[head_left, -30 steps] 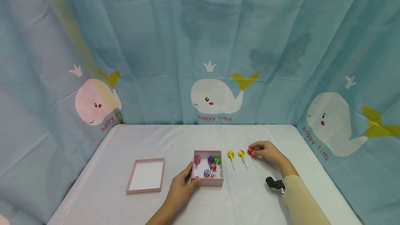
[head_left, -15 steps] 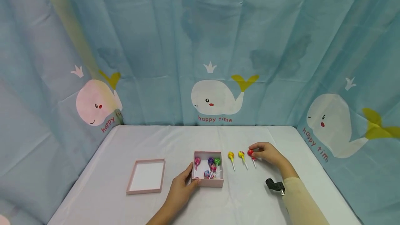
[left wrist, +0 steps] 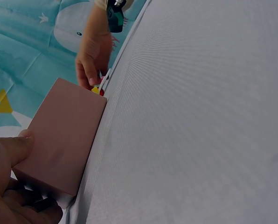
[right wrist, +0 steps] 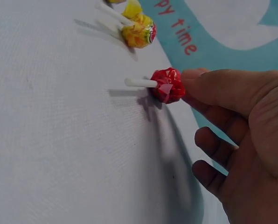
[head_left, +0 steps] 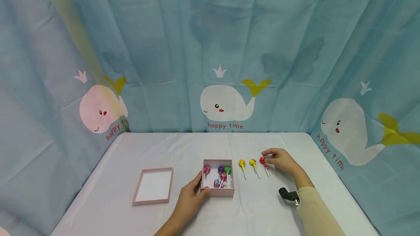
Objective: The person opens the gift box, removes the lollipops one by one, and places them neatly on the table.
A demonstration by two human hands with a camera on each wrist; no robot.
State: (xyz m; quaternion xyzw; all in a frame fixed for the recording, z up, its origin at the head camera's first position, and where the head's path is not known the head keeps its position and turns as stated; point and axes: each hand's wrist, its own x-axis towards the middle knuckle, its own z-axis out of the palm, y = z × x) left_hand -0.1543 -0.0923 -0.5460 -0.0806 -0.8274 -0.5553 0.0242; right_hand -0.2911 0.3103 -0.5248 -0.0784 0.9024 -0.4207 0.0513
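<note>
The right hand (head_left: pixel 281 161) pinches the red lollipop (right wrist: pixel 168 85) by its head, low over the surface (head_left: pixel 262 207) at the box's (head_left: pixel 218 191) three o'clock; such a fingertip hold may slip; the left hand (head_left: pixel 191 199), gripping the box's wall, could nudge it.

You have three lollipops (head_left: pixel 252 163) lying on the table (head_left: pixel 262 207): two yellow, one red. One open pink box (head_left: pixel 218 190) holds about five more. One lid (head_left: pixel 153 185) lies apart.
</note>
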